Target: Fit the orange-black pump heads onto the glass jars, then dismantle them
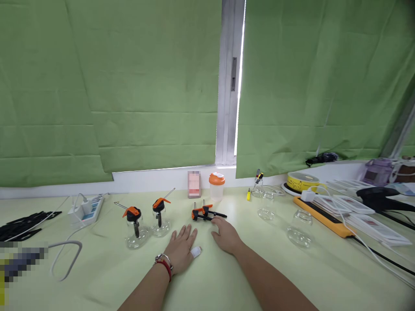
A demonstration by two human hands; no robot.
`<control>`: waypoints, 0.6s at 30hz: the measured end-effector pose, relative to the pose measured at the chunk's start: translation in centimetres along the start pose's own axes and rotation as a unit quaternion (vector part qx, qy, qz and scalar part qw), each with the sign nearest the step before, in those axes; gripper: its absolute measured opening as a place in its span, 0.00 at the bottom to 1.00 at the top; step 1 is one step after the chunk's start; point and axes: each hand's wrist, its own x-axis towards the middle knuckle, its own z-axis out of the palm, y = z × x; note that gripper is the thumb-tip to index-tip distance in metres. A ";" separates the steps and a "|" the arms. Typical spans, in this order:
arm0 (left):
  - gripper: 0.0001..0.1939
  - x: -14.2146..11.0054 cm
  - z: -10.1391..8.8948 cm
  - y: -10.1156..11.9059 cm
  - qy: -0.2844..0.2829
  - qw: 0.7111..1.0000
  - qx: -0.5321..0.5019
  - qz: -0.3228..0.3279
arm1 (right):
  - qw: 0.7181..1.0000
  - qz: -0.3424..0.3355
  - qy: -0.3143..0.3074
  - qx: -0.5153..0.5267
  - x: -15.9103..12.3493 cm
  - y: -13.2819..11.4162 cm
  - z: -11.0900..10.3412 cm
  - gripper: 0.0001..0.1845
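Observation:
My left hand (180, 250) lies flat on the table with its fingers spread, a white wrapping (196, 251) around the thumb. My right hand (227, 235) rests to the right of it, thumb apart from the fingers. Its fingertips reach the near edge of two loose black-and-orange tops with metal stems (202, 212); whether they touch is hard to tell. Left of these stand two clear glass bottles, a nearer one (134, 242) and a farther one (164, 229), each fitted with a similar black-and-orange top and a thin metal spout.
A phone (194, 185) and an orange-lidded cup (217, 188) stand at the back. Topless glass pieces (300, 231) and screwdrivers (258, 177) are on the right. Farther right are yellow tape (303, 182) and an orange power strip (324, 218). A white power strip (94, 209) and cables lie left.

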 end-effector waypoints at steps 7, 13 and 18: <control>0.37 0.2 -0.7 -0.3 0.011 0.999 -0.024 -0.020 | 0.999 -0.033 -0.015 0.014 0.4 0.1 -0.2 0.15; 0.36 0.2 -1.1 -0.1 0.023 0.999 -0.033 -0.036 | 1.000 -0.020 -0.020 0.005 0.5 -0.2 -0.4 0.11; 0.35 0.3 -0.8 0.0 0.027 0.999 -0.028 -0.033 | 1.000 -0.001 -0.003 -0.007 0.8 -0.4 -0.4 0.19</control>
